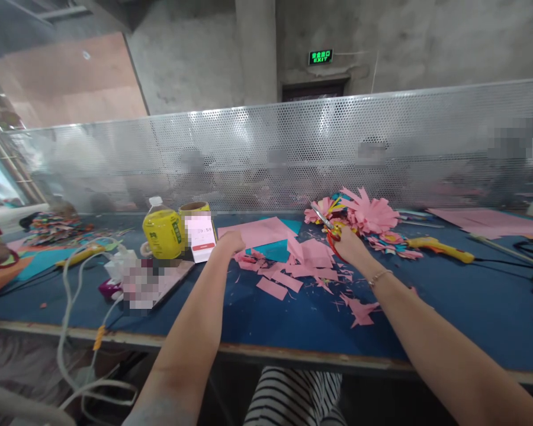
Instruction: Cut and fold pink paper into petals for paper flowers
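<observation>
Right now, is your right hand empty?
No, the right hand is holding a pair of scissors by the red handles, with the metal blades sticking out past the fingers.

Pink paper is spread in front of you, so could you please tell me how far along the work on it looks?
Some cutting looks done: loose pink pieces lie on the table, and a fringed pink flower sits beyond. The right hand holds scissors; the left hand is at the near sheet. That sheet and the far-right sheet look largely uncut, so probably remain.
</observation>
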`<state>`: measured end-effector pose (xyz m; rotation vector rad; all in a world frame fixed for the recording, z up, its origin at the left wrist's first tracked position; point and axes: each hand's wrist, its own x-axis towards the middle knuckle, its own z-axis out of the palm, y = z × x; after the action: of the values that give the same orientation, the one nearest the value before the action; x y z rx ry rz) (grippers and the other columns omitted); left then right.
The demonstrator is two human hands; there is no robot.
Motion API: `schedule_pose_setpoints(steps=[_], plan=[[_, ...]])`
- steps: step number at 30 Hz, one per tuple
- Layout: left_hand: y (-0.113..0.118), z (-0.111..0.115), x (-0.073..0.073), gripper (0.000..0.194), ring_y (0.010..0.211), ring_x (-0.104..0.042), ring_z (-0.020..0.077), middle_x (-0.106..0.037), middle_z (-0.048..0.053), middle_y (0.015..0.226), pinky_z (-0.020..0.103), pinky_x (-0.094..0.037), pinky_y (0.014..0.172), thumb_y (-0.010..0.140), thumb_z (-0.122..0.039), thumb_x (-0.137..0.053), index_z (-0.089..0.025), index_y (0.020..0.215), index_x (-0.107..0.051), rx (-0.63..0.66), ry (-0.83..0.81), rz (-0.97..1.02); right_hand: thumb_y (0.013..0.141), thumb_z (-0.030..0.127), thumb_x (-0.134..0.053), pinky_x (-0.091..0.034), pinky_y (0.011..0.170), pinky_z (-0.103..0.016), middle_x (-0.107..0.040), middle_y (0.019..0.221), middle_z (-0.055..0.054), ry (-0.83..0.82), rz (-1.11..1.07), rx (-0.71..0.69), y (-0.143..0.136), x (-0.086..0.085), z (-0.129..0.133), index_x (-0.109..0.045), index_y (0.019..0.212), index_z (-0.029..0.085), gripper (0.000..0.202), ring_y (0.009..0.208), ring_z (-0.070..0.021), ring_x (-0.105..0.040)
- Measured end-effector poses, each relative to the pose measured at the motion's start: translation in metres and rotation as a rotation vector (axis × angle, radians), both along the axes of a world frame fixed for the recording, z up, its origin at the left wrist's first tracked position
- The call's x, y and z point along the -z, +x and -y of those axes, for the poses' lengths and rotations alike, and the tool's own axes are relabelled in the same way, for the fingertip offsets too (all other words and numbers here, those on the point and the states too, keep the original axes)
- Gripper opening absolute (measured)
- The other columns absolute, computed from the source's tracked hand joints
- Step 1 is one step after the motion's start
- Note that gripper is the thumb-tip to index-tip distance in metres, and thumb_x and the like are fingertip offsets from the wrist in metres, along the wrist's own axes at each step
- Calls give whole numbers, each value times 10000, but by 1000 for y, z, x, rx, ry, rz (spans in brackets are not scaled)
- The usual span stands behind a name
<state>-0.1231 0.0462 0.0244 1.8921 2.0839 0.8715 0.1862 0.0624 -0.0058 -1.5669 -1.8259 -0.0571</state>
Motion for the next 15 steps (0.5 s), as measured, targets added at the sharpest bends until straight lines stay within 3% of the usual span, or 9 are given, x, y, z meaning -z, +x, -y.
schedule_pose_setpoints(steps=[3,6,15], plan=[[3,4,-2,164,639,-577,269,-532,76,424,321,-423,608,380,-129,-650,-162,346,-493,32,-193,-137,745,265,-406,-401,683,-308,-580,908,-202,-4,-2,5,0,1,-1,-451,938,63,282,846,-261,-559],[8,10,-6,121,605,-568,209,-584,54,522,276,-430,565,429,-222,-651,-165,513,-585,88,-378,-361,749,261,-408,-402,688,-302,-577,926,-204,-34,1,13,-1,-1,2,-450,943,59,283,869,-263,-555],[14,15,-8,191,621,-584,185,-645,100,698,255,-446,573,483,-95,-577,-113,666,-631,80,-500,-514,756,256,-418,-405,675,-301,-586,904,-197,-16,5,13,-2,-3,5,-454,940,65,267,859,-256,-559]])
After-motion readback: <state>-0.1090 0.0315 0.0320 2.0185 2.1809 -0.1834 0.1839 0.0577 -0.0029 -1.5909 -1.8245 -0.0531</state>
